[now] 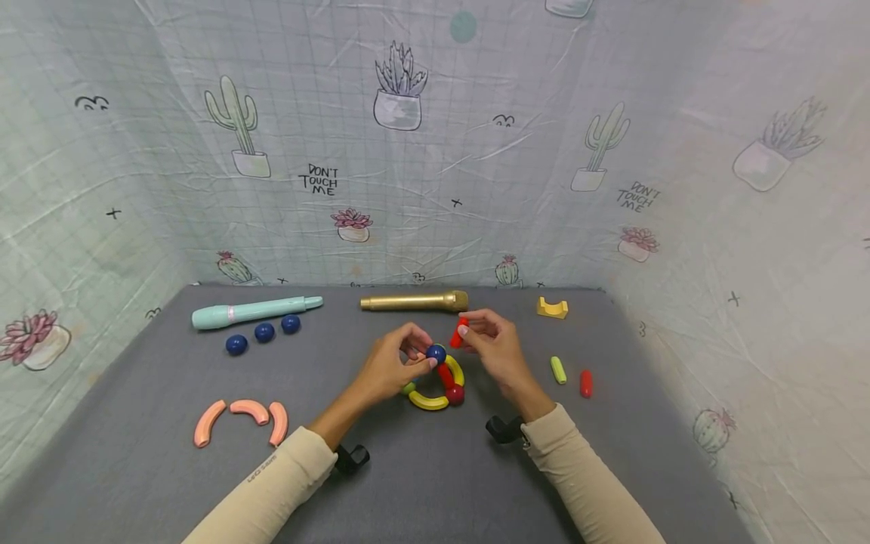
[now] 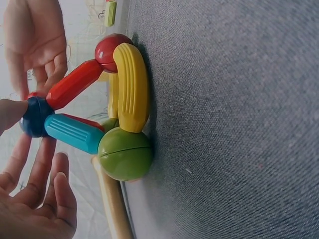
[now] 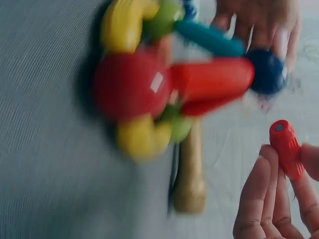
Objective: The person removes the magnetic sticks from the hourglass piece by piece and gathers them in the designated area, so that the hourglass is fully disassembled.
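Note:
A small toy frame stands mid-mat: yellow curved pieces (image 1: pixel 428 401), a red ball (image 1: pixel 455 394), a green ball (image 2: pixel 125 153), and a red rod (image 2: pixel 75 84) and a teal rod (image 2: pixel 75 133) rising to a dark blue ball (image 1: pixel 436 353) on top. My left hand (image 1: pixel 408 357) pinches that blue ball with its fingertips (image 2: pixel 10 113). Just right of it and slightly higher, my right hand (image 1: pixel 485 336) pinches a short loose red rod (image 1: pixel 459 332) (image 3: pixel 287 148), a little apart from the blue ball (image 3: pixel 266 70).
Behind the frame lies a gold microphone (image 1: pixel 414 302). Back left are a teal microphone (image 1: pixel 254 310) and three blue balls (image 1: pixel 263 332). Three pink curves (image 1: pixel 248 412) lie front left. A yellow block (image 1: pixel 552 307), a green rod (image 1: pixel 558 369) and a red rod (image 1: pixel 586 384) lie right. Cloth walls enclose the mat.

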### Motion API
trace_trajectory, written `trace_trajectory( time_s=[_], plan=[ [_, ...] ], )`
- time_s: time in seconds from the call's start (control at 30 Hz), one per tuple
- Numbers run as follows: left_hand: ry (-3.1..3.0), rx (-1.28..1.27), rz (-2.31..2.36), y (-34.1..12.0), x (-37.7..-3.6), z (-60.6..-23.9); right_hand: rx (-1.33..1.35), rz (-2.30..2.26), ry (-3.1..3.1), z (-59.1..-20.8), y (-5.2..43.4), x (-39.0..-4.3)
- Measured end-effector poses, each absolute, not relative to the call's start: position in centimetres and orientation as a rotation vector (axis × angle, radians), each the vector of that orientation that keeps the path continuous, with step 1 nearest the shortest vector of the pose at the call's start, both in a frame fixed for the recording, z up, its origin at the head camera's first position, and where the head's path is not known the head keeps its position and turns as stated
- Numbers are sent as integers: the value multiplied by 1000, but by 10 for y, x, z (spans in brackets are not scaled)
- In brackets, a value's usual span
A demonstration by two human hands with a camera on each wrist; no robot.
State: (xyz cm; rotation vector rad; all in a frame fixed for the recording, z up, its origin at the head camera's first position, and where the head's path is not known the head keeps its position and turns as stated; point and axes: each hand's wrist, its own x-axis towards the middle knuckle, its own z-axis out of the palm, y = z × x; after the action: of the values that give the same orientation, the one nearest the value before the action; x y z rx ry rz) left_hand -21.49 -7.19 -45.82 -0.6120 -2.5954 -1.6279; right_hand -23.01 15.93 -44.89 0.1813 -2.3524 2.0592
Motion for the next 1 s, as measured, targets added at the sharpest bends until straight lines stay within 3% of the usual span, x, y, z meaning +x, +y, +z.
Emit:
trace_trajectory(
  time_s=[0.5, 1.0],
  plan=[
    [-2649, -737, -1510, -76, -217, -453, 145, 1228, -2850, -474, 267, -236],
    [-2766, -810, -1271, -74, -217, -450, 155, 625, -2945, -480, 281, -233]
  ],
)
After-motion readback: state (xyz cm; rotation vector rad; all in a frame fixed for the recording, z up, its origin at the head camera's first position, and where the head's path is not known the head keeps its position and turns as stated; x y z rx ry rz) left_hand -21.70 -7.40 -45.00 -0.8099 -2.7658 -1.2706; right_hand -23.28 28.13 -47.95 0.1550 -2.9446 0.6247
